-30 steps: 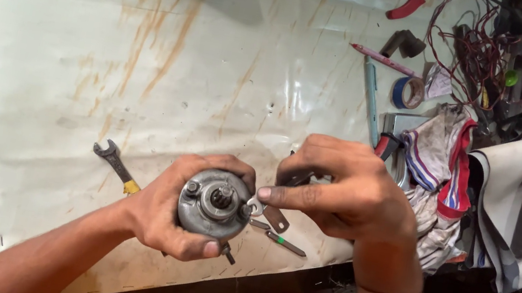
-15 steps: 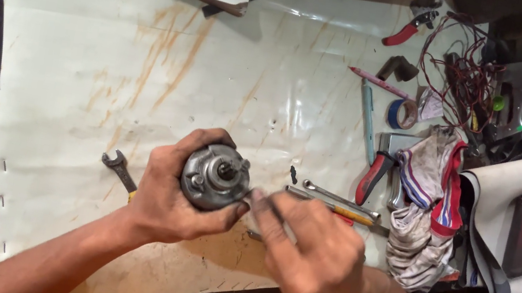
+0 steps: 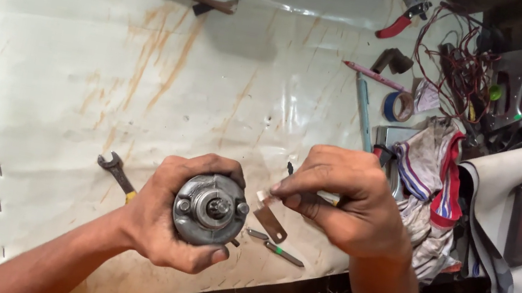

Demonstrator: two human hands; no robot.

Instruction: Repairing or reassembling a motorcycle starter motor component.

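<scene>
A: Where was the motor housing (image 3: pixel 210 210)?

B: Above the tabletop (image 3: pixel 75 64), gripped in the left hand (image 3: pixel 173 217), fingers wrapped around its rim.

A: Handling?

B: Probably heavy, rigid, greasy; grip the rim. The right hand (image 3: pixel 344 200) pinched 1 small flat metal strip (image 3: pixel 271 221) beside it.

The left hand (image 3: pixel 166 219) cupped a round grey motor housing (image 3: pixel 210 209), its shaft end facing up. Just beside it, the right hand (image 3: pixel 345 197) pinched a small flat metal strip (image 3: pixel 270 218). A spanner (image 3: pixel 116 171) lay near on the stained white sheet (image 3: pixel 112 56)
</scene>
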